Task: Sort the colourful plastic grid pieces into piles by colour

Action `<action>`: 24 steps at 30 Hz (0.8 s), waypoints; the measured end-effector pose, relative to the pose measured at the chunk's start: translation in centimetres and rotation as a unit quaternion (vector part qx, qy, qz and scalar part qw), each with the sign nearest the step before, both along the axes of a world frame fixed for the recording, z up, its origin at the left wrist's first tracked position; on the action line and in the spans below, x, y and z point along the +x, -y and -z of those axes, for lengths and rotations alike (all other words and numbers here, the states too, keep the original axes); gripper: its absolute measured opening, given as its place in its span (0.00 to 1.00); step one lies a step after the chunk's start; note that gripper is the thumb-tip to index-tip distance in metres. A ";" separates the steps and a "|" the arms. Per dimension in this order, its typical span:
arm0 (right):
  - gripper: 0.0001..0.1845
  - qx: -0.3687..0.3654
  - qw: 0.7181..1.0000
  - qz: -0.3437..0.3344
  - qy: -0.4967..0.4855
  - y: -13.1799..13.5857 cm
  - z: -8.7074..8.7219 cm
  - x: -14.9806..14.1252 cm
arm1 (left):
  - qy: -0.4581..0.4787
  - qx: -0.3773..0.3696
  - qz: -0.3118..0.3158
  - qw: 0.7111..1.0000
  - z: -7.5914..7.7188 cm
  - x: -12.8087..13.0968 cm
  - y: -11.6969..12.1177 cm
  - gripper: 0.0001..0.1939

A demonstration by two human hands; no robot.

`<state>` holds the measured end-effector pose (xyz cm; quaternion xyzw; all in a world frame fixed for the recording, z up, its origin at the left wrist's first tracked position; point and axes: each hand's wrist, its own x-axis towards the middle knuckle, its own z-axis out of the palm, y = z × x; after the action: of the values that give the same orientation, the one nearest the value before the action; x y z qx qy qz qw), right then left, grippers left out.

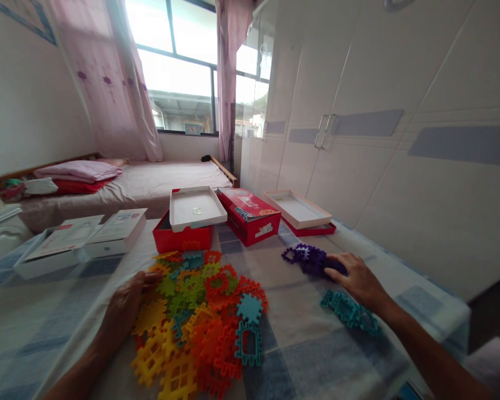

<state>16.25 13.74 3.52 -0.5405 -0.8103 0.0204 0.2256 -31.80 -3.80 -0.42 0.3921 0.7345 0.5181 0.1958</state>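
Observation:
A mixed pile of plastic interlocking building pieces (200,300) in yellow, orange, red, green and teal lies on the cloth in front of me. My left hand (125,303) rests at the pile's left edge, fingers stretched toward the yellow and orange pieces, holding nothing that I can see. Over on the right, my right hand (354,276) has its thumb and fingers closed on a purple piece at the near end of a small purple group (308,256). Just below that hand sits a separate group of teal pieces (350,312).
Behind the pile stand a red box (182,239) with a white lid (198,208) on top, a closed red box (250,216) and a shallow tray-like lid (298,210). White boxes (116,232) are at left. A bed (170,178) and wardrobe (358,111) lie beyond.

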 end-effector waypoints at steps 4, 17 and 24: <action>0.25 0.026 0.993 0.004 0.112 -2.7 -0.3 -4.0 | -0.014 -0.012 -0.008 1.000 -0.3 0.2 0.0 0.38; 0.19 -0.008 1.000 0.002 -0.013 -5.4 -0.5 -4.3 | -0.004 0.012 -0.009 1.000 -0.8 0.7 0.1 0.38; 0.24 -0.055 0.995 0.015 -0.087 -5.6 -1.6 -1.9 | -0.007 0.006 -0.004 1.000 -0.1 0.0 0.2 0.36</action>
<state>14.31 19.38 5.16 -0.5600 -0.7771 0.1087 0.2658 -31.78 -3.98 -0.36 0.3938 0.7347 0.5201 0.1860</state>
